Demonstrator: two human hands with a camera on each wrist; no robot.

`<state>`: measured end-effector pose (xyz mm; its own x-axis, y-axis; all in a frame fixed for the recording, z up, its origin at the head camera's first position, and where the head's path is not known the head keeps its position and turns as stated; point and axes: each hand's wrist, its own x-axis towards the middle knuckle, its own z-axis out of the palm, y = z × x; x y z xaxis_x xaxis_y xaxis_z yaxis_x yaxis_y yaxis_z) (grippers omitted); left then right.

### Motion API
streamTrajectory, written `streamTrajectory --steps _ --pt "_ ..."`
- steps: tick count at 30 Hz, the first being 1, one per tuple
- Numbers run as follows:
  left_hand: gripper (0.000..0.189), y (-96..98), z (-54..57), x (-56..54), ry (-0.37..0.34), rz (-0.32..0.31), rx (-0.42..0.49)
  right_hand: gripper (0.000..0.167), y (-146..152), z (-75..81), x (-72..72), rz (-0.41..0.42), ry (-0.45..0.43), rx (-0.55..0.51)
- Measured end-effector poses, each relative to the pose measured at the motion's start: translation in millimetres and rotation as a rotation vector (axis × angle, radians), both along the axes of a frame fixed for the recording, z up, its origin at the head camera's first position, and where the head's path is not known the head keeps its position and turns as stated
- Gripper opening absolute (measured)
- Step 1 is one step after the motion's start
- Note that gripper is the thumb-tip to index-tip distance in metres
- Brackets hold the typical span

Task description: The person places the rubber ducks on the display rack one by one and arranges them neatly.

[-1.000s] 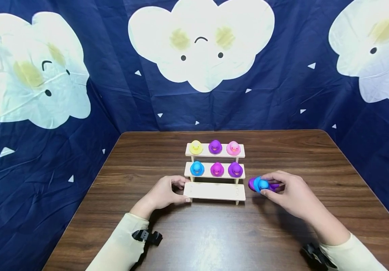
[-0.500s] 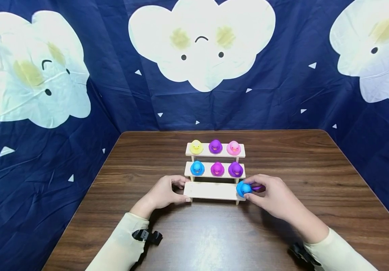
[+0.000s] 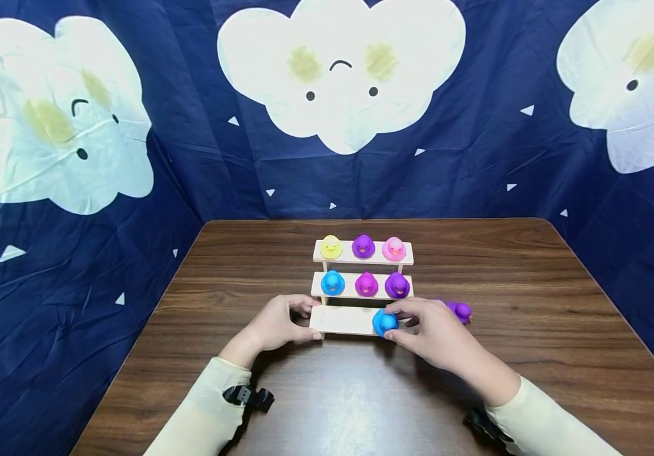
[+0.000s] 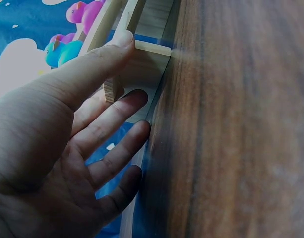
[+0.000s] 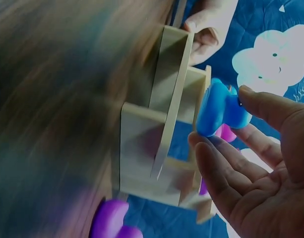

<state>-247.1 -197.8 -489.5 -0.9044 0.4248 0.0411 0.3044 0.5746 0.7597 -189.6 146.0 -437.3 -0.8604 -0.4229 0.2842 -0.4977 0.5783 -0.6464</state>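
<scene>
A three-step wooden display rack (image 3: 342, 320) stands on the table. My left hand (image 3: 278, 324) grips the left end of its lowest step; in the left wrist view the thumb (image 4: 99, 59) lies against the plank edge and the fingers are behind. Over the right part of that step, my right hand (image 3: 437, 335) pinches a blue rubber duck (image 3: 385, 322) between thumb and fingers. In the right wrist view this duck (image 5: 217, 108) is held a little off the plank. A purple rubber duck (image 3: 461, 311) lies on the table behind the right hand, partly hidden.
The top step carries yellow (image 3: 331, 247), purple (image 3: 363, 247) and pink ducks (image 3: 394, 249). On the middle step sit blue (image 3: 333, 283), magenta (image 3: 366, 285) and purple ducks (image 3: 397, 285). A navy curtain with clouds (image 3: 340, 69) hangs behind the wooden table (image 3: 235, 266).
My right hand has carried the blue duck leftward from beside the rack to above its lowest step. The purple duck behind it has come partly into sight. My left hand stays put.
</scene>
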Motion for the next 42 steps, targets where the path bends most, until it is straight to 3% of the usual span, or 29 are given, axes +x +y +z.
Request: streamTrajectory --steps 13,23,33,42 --pt "0.05 0.8 2.1 0.3 0.0 -0.017 0.008 0.027 -35 -0.4 -8.1 0.072 0.006 0.008" --pt "0.049 0.7 1.3 -0.3 0.004 -0.03 0.018 0.028 -62 -4.6 -11.7 0.064 0.077 0.047" --pt "0.047 -0.1 -0.2 -1.4 0.012 -0.063 0.048 0.026 -79 -8.3 -14.9 0.039 0.042 0.072" --pt "0.044 -0.4 -0.7 -0.2 0.003 -0.051 0.032 0.024 -91 -8.2 -17.8 0.056 0.109 0.082"
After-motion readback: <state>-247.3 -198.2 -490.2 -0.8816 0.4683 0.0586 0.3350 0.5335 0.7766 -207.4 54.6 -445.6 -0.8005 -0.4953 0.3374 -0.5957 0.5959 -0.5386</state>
